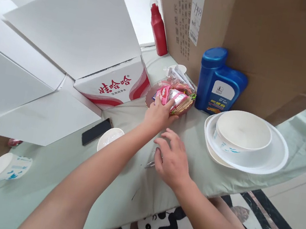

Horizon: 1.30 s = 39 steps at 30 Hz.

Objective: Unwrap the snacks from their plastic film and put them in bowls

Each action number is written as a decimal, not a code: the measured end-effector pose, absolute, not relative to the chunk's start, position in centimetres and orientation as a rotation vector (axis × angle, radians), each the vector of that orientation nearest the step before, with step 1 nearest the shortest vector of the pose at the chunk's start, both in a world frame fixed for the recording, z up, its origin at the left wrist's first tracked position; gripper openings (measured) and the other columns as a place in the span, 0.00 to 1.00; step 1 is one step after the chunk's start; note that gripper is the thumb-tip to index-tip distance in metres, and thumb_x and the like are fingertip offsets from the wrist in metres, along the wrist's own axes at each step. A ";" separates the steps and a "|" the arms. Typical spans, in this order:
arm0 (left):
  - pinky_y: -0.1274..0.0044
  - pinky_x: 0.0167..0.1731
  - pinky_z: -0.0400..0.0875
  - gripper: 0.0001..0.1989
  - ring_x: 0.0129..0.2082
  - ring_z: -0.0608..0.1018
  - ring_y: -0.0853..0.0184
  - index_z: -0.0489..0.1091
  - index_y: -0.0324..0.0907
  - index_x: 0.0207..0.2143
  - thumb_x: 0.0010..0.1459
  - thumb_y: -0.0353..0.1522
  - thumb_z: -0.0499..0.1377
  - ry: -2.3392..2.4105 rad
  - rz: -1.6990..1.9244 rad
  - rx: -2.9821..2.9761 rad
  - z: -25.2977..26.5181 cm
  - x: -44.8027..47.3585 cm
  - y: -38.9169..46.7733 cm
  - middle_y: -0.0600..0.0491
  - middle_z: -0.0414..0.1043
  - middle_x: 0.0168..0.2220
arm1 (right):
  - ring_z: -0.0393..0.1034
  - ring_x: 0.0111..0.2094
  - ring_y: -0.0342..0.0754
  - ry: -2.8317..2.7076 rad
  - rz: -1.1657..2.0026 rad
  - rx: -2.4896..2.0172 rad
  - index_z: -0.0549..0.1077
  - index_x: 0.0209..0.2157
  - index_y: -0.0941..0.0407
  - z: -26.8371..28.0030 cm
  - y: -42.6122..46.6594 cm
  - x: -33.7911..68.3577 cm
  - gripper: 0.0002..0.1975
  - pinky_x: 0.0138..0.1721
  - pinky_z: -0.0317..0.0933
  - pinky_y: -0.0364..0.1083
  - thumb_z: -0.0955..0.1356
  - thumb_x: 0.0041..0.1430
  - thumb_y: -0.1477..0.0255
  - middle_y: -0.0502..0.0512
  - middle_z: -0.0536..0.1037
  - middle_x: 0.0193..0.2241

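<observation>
Snack packets (178, 96) heaped in a shallow dish (147, 98) on the cloth-covered table (129, 188), beside a blue jug (222, 85), big cardboard box (259, 42) behind. Person's left hand (158, 113) over the dish's near edge, fingers spread on the packets, one against a pink wrapper (163, 92); whether they grip, cannot tell from where I stand. Right hand (173, 159) nearer the body, fingers apart, loosely bent, at a small silvery thing (149, 164), partly hidden; any hold on it unclear. White bowl (110, 138) and dark phone (96, 131) close together beyond the left forearm.
</observation>
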<state>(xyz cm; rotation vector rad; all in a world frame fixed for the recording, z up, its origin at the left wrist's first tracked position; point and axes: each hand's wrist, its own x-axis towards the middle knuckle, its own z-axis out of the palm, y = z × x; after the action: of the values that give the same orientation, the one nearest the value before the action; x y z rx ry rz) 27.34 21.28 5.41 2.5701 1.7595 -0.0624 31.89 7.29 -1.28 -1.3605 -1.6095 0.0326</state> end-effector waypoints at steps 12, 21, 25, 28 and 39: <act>0.55 0.49 0.73 0.33 0.54 0.76 0.40 0.60 0.48 0.67 0.63 0.48 0.59 1.933 -0.003 2.460 5.8 32.9 27.4 0.31 0.61 0.63 | 0.75 0.48 0.55 -1.596 0.111 -1.312 0.74 0.40 0.56 -0.1 6.7 31.5 0.14 0.41 0.71 0.52 0.62 0.58 0.83 0.61 0.76 0.41; 0.51 0.51 0.71 0.37 0.61 0.70 0.36 0.60 0.45 0.68 0.61 0.49 0.61 2.060 -0.018 2.469 4.7 36.6 33.8 0.29 0.62 0.65 | 0.71 0.38 0.48 -1.520 0.055 -1.118 0.71 0.32 0.56 0.7 5.2 30.6 0.10 0.36 0.62 0.48 0.62 0.55 0.83 0.55 0.76 0.32; 0.53 0.55 0.68 0.40 0.62 0.70 0.38 0.58 0.42 0.69 0.60 0.48 0.62 2.053 -0.036 2.487 5.4 36.5 35.7 0.30 0.68 0.61 | 0.68 0.33 0.45 -1.470 0.076 -1.148 0.70 0.31 0.55 0.7 5.3 30.8 0.10 0.33 0.58 0.47 0.62 0.52 0.83 0.51 0.75 0.29; 0.55 0.56 0.68 0.45 0.60 0.72 0.42 0.47 0.43 0.73 0.60 0.45 0.63 1.974 0.010 2.493 6.0 35.3 36.1 0.33 0.69 0.59 | 0.67 0.33 0.45 -1.414 0.112 -1.201 0.71 0.32 0.55 0.6 5.6 31.3 0.11 0.34 0.58 0.47 0.62 0.52 0.84 0.51 0.75 0.30; 0.61 0.60 0.68 0.23 0.64 0.69 0.49 0.67 0.40 0.59 0.62 0.34 0.57 1.694 -0.153 2.698 4.3 29.9 34.9 0.38 0.66 0.63 | 0.67 0.32 0.46 -1.404 0.219 -1.215 0.72 0.35 0.55 0.4 5.9 30.2 0.12 0.35 0.60 0.46 0.63 0.53 0.84 0.52 0.75 0.32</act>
<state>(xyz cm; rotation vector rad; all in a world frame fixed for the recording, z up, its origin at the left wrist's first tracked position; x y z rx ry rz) 29.94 34.95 4.31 2.6977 1.6936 -0.1529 30.21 5.86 0.44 -1.2151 -1.4038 0.2189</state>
